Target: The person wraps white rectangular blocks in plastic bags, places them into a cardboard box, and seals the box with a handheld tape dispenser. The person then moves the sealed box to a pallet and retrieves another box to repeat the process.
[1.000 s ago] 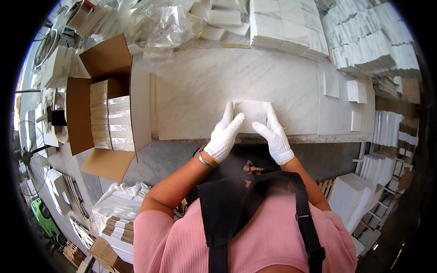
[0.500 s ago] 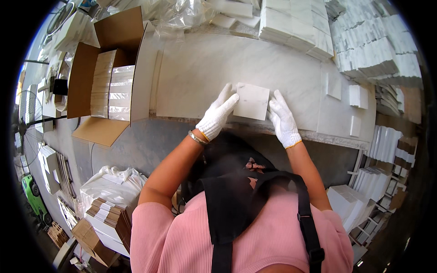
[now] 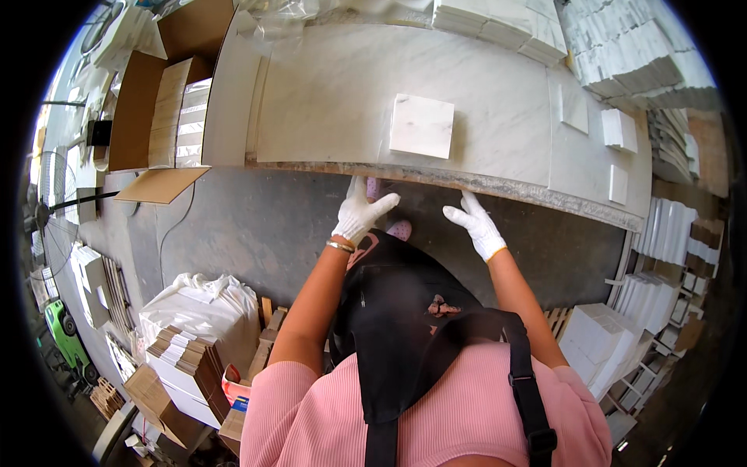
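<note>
Head view: my left hand [image 3: 359, 214] and my right hand [image 3: 476, 226] both hang just off the near edge of the marble table [image 3: 327, 101], gloved in white, fingers spread and holding nothing. The white square tile [image 3: 422, 126] lies flat on the tabletop, straight ahead of me and beyond the edge, roughly centred between my two hands. It sits apart from both, not touched by either glove.

The tile is close to square, so it has no real long axis; its sides run nearly parallel to the table's front edge, with a slight skew. From my left hand it lies forward and a little to the right; from my right hand it lies forward and a little to the left. I judge the two about equally near, the left perhaps slightly closer.

Further right on the table rest a few smaller white pieces [image 3: 620, 129], well apart from the tile. Off to my left an open cardboard box [image 3: 148, 109] holds packed rows of tiles on edge. Stacks of white tiles [image 3: 498, 19] line the far side of the table, and more bundles [image 3: 198, 354] stand on the floor near my left elbow.
</note>
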Demonstrator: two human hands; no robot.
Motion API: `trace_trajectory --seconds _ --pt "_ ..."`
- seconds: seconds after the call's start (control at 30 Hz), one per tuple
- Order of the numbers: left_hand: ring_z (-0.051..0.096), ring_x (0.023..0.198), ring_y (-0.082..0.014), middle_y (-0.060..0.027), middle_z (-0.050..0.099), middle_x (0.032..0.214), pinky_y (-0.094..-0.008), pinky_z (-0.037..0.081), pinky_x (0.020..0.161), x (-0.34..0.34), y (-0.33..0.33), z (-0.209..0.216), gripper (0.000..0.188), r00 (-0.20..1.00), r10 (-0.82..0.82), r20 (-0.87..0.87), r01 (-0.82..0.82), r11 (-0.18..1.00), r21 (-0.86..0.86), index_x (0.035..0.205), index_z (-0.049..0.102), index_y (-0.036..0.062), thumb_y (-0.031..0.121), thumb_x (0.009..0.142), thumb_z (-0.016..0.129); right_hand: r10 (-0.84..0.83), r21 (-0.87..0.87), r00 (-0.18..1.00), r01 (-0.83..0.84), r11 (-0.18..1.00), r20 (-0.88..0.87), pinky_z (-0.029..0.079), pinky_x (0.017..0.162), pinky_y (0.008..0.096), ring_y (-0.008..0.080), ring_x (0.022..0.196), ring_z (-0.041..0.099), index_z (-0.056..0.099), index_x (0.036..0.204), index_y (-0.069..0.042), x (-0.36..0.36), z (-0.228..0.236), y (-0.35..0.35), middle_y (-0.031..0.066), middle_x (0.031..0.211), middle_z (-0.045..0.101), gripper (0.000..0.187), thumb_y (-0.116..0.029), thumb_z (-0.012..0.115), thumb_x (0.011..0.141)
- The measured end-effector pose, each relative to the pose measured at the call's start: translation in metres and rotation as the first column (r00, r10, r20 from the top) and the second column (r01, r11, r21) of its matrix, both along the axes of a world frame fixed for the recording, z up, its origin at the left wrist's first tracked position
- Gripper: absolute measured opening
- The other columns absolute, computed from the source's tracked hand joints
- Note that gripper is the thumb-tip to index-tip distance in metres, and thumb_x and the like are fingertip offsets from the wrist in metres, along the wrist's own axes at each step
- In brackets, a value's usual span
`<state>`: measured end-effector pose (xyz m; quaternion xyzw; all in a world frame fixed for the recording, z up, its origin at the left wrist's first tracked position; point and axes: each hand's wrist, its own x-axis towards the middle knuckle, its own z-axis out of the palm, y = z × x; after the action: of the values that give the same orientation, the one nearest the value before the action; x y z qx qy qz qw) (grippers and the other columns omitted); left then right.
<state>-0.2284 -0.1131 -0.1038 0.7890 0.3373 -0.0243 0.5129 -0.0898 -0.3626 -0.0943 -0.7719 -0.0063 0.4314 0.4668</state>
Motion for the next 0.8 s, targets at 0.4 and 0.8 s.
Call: trace_trajectory --seconds 0.4,0.8 --pt "0.063 0.110 -0.0163 -0.0125 0.070 0.118 -0.0308 0.048 0.097 -0.046 -0.009 -0.031 0.047 0.993 0.028 0.112 0.042 0.818 -0.573 0.125 0.065 -0.0034 0.035 0.099 0.062 0.413 0.085 0.900 -0.426 0.901 0.137 0.040 0.109 0.0379 0.0296 0.132 0.054 0.077 0.092 -0.002 -0.020 -0.022 0.030 0.0233 0.135 0.062 0.034 -0.035 0.080 0.083" --pt "0.062 0.087 -0.0124 -0.0070 0.067 0.111 -0.0257 0.050 0.076 -0.062 -0.053 -0.015 0.061 0.985 0.099 0.145 0.004 0.813 -0.582 0.140 0.049 -0.0047 0.025 0.093 0.074 0.539 0.093 0.842 -0.539 0.837 0.029 0.051 0.083 0.0370 0.0225 0.089 0.067 0.075 0.086 0.000 -0.064 -0.003 -0.005 0.0114 0.092 0.071 0.034 -0.034 0.077 0.085"
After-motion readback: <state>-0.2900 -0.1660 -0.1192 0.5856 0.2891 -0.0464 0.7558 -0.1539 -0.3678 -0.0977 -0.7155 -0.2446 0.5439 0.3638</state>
